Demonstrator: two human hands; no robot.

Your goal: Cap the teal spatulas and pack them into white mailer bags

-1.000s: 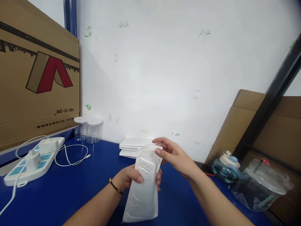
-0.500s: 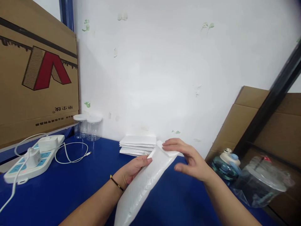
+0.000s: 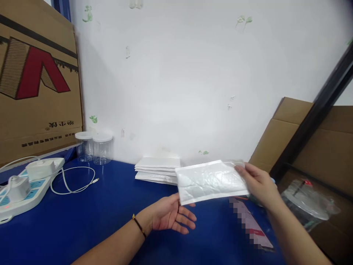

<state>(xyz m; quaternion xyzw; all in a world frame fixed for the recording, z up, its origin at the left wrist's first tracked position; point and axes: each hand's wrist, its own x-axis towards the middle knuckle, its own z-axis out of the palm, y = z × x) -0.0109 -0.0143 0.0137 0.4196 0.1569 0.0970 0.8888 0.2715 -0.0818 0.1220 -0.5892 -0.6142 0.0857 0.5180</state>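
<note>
A white padded mailer (image 3: 211,182) is held up by its right end, with my right hand (image 3: 257,184) pinching that edge between thumb and fingers. Its left end reaches over my left hand (image 3: 173,217), whose fingers are spread with the palm turned up. My left thumb is partly behind the mailer's lower left corner; whether it touches the mailer I cannot tell. Behind, against the wall, lies a stack of white mailers (image 3: 157,163). Below my right hand a pinkish flat packet (image 3: 252,222), partly blurred out, rests on the blue table (image 3: 116,209).
At left stand a power strip (image 3: 41,191) with chargers, a white cable (image 3: 92,178) and two lidded clear jars (image 3: 102,149). A large cardboard box (image 3: 41,106) rises behind them. On the right are a bagged clear container (image 3: 306,202) and leaning cardboard (image 3: 281,125).
My left hand has let go of the mailer and opened. My right hand has gripped its end and moved right, turning it nearly level. The pinkish packet has come into view.
</note>
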